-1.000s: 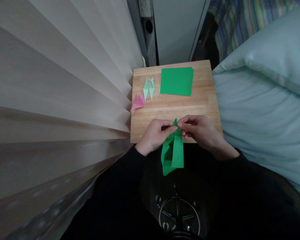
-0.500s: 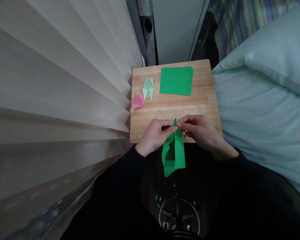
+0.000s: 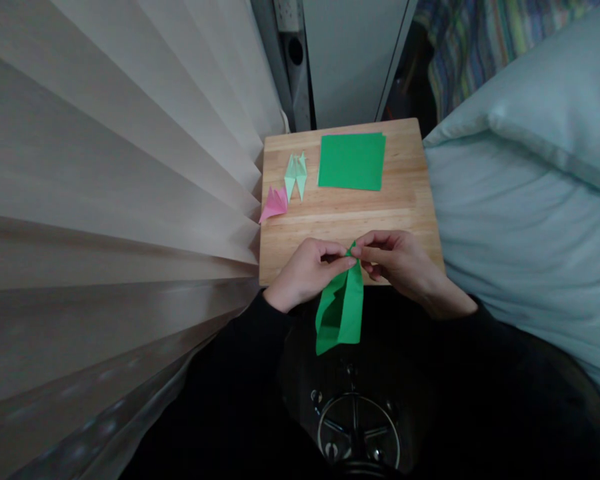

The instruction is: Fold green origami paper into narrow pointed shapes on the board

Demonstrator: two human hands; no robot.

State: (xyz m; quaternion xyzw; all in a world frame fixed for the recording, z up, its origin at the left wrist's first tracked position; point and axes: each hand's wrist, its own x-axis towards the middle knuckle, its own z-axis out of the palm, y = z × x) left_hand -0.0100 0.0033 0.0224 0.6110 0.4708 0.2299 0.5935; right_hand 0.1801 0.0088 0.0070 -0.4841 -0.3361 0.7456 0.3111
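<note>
A partly folded sheet of green paper (image 3: 344,310) hangs from my fingers at the near edge of the wooden tabletop (image 3: 320,213). Its pointed top is pinched, and the lower part flares open over my lap. My left hand (image 3: 313,270) is closed on the upper left of the paper, thumb on top. With thumb and index finger, my right hand (image 3: 397,263) pinches the paper close to its tip. The fingertips of both hands nearly meet there and cover part of the folds.
At the tabletop's back lies a stack of green paper (image 3: 352,162). Left of it are pale green folded paper pieces (image 3: 295,177) and a pink folded paper piece (image 3: 274,204). A pleated curtain (image 3: 130,167) borders the left side; pale bedding (image 3: 520,220) borders the right.
The lower end of the green paper has swung left, and its tip now leans slightly right. Both hands keep their pinch in nearly the same place.
</note>
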